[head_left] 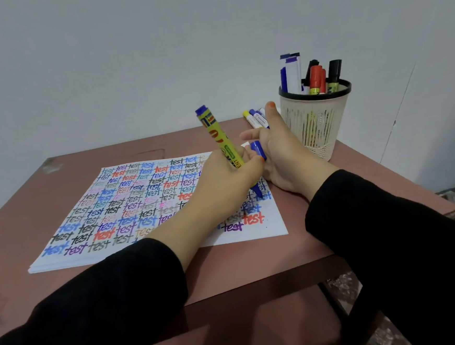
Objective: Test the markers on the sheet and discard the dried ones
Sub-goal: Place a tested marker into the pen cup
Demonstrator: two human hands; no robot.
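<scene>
Marker: yellow-barrelled marker with blue ends (219, 137), centre of frame, its blue tip touching the lower right part of the sheet.
Sheet: white paper sheet (130, 196) on the reddish-brown counter (254, 254), covered with "test" in many colours.
Left hand (221, 181): fingers curled round the marker's lower barrel.
Right hand (282, 157): holds the blue cap (257, 149), thumb raised.
Container: cream mesh cup with black rim (316, 127), right of centre, holding upright blue-and-white, orange and black markers.
Loose markers (254, 117): lying just left of the cup.
Axis: marker tilted, tail to upper left, tip to lower right.
</scene>
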